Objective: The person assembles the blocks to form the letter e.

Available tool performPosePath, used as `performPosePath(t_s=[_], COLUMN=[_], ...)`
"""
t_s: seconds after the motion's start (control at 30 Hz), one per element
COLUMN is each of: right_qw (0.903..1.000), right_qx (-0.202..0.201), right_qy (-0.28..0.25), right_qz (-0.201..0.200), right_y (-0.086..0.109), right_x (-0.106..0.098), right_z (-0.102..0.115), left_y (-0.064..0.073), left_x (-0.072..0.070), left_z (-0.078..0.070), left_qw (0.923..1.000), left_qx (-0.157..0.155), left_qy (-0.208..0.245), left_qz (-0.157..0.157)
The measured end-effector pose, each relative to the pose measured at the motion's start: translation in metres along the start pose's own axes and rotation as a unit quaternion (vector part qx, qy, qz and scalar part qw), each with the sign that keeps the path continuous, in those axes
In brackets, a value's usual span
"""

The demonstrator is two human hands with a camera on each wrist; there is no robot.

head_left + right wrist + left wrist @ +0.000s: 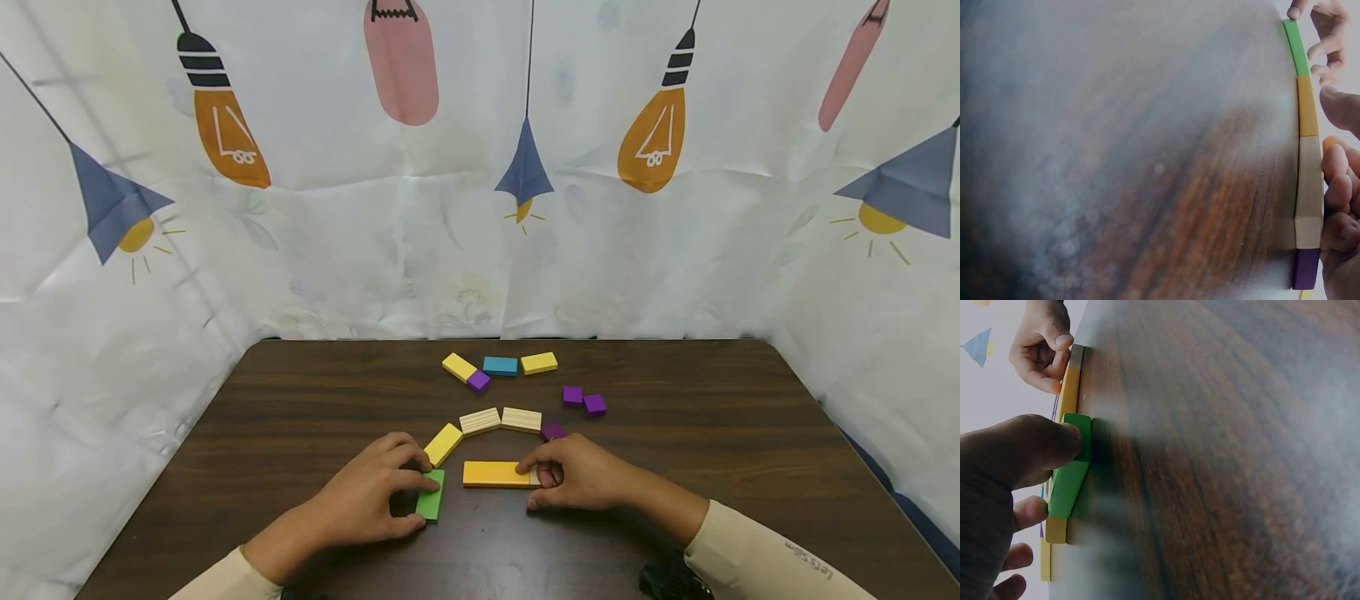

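Note:
My left hand (382, 487) pinches a green block (431, 497) standing at the near left end of a curved row of blocks. In the left wrist view, the thumb lies against that green block (1075, 469). A long orange-yellow block (491, 474) lies flat between the two hands. At its right end, my right hand (577, 475) holds a plain wooden block (534, 477), mostly covered by curled fingers. The right wrist view shows this wooden block (1309, 187) in line with the orange-yellow one. A purple block (553, 431) sits just beyond the right hand.
The row runs from a yellow block (443, 445) through two plain wooden blocks (480, 422). Farther back lie a blue block (500, 367), two yellow blocks (538, 362) and several purple cubes (572, 396). A printed curtain (465, 250) hangs behind the dark table (675, 375).

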State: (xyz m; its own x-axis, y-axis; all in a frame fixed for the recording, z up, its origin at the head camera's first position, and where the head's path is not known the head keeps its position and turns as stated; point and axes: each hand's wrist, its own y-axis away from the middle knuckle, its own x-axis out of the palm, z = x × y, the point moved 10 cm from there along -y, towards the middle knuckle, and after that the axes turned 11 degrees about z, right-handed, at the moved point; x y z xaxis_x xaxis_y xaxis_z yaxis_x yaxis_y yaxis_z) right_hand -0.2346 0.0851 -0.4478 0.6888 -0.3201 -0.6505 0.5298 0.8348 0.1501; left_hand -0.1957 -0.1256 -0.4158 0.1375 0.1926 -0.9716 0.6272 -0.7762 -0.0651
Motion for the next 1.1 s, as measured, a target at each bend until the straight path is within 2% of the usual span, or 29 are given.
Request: performPosePath(t_s=[0.23,0.33,0.5,0.67,0.77,1.1], right_qw=[1.0000,1.0000,1.0000,1.0000,1.0000,1.0000], right_qx=[0.004,0.006,0.006,0.006,0.004,0.003], right_qy=[0.000,-0.001,0.001,0.001,-0.001,-0.004], right_qz=[0.001,0.001,0.000,0.000,0.000,0.000], right_y=[0.000,-0.001,-0.001,-0.002,-0.002,0.000], right_x=[0.000,-0.001,-0.002,-0.001,0.000,0.000], right_z=[-0.001,-0.002,-0.001,-0.001,0.000,-0.001], left_y=[-0.002,-0.002,-0.005,-0.007,-0.006,-0.007], left_x=[-0.001,-0.004,-0.009,-0.001,0.001,-0.001], left_z=[0.005,0.008,0.017,0.024,0.025,0.022], left_qw=[0.9998,0.9997,0.9975,0.9937,0.9930,0.9941], left_qx=[-0.015,-0.024,-0.069,-0.110,-0.116,-0.108], left_qy=[0.000,0.004,-0.003,-0.012,-0.012,-0.009], left_qz=[0.010,0.003,-0.010,0.014,0.018,0.007])
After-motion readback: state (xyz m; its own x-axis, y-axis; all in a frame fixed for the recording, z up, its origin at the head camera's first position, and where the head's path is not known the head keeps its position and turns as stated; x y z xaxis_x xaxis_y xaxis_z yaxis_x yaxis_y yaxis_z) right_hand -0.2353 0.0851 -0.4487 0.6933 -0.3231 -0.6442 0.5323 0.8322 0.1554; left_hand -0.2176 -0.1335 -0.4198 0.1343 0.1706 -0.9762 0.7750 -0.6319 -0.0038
